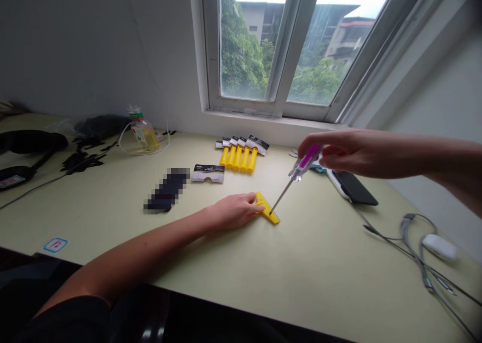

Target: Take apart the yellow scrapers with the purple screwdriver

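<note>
our left hand [235, 211] holds a yellow scraper [268, 207] between the counter's [301, 267] front and back edges; our right hand [339, 152] grips a screwdriver [298, 173]. nearer the back edge: yellow handles [238, 158], a bottle [137, 130] holding yellow liquid [151, 141].

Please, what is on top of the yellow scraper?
On the yellow scraper, the left grip covers the handle end; the screwdriver seems to touch the wide head. Its underside and the part beneath the grip are hidden.
</note>
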`<state>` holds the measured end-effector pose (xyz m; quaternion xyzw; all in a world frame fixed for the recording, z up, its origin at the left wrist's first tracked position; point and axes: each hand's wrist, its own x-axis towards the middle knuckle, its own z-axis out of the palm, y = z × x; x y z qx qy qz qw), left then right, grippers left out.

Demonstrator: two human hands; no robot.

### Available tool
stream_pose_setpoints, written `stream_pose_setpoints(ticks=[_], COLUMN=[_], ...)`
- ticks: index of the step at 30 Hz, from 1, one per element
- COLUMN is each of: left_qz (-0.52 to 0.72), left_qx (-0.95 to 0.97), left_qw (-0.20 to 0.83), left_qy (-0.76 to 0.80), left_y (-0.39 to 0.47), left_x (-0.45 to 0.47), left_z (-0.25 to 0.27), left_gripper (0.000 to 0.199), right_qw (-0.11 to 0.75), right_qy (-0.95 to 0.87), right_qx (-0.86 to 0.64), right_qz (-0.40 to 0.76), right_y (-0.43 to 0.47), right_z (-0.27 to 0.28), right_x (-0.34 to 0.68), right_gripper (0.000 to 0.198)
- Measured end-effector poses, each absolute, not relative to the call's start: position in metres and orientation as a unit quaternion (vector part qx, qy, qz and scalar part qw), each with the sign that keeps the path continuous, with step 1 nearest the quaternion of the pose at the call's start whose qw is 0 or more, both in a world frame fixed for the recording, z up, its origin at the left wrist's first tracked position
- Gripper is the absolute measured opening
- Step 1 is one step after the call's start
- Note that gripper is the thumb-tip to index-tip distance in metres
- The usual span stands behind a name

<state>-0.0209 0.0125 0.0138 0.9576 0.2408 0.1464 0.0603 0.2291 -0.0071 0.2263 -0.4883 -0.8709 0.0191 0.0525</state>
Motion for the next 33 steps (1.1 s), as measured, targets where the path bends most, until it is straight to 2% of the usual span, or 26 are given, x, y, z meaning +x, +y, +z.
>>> stream_pose_setpoints(ticks=[3,6,8,11,13,19,22,24,29,33], left_qz=[0.147,0.139,0.136,0.137,0.137,0.142,0.143,0.14,0.125,0.128], left_qx=[0.958,0.959,0.959,0.957,0.957,0.957,0.957,0.959,0.961,0.961], left_qw=[0.061,0.054,0.052,0.062,0.069,0.064,0.063,0.055,0.039,0.047], left_qy=[0.239,0.24,0.242,0.247,0.247,0.245,0.242,0.241,0.245,0.239], left_y=[0.013,0.014,0.014,0.014,0.014,0.015,0.015,0.015,0.014,0.014], left_x=[-0.021,-0.021,-0.021,-0.021,-0.021,-0.02,-0.02,-0.02,-0.02,-0.021], left_z=[0.013,0.013,0.012,0.012,0.012,0.01,0.009,0.01,0.012,0.01], left_gripper=[0.033,0.033,0.034,0.034,0.034,0.034,0.034,0.034,0.034,0.034], right_qw=[-0.01,0.005,0.011,0.024,0.021,0.007,0.018,0.025,0.02,0.008], right_qy=[-0.857,-0.829,-0.828,-0.854,-0.866,-0.853,-0.872,-0.862,-0.842,-0.869], right_qx=[-0.514,-0.553,-0.549,-0.518,-0.5,-0.518,-0.489,-0.502,-0.538,-0.491], right_qz=[0.042,-0.085,-0.115,-0.039,0.009,-0.061,0.017,0.059,-0.031,0.052], right_y=[-0.006,-0.001,0.001,0.001,-0.001,-0.004,-0.002,-0.001,-0.002,-0.008], right_z=[0.228,0.223,0.22,0.222,0.223,0.224,0.224,0.223,0.224,0.233], right_x=[0.229,0.227,0.226,0.227,0.229,0.229,0.233,0.233,0.228,0.227], right_gripper=[0.043,0.051,0.051,0.04,0.042,0.048,0.04,0.042,0.048,0.04])
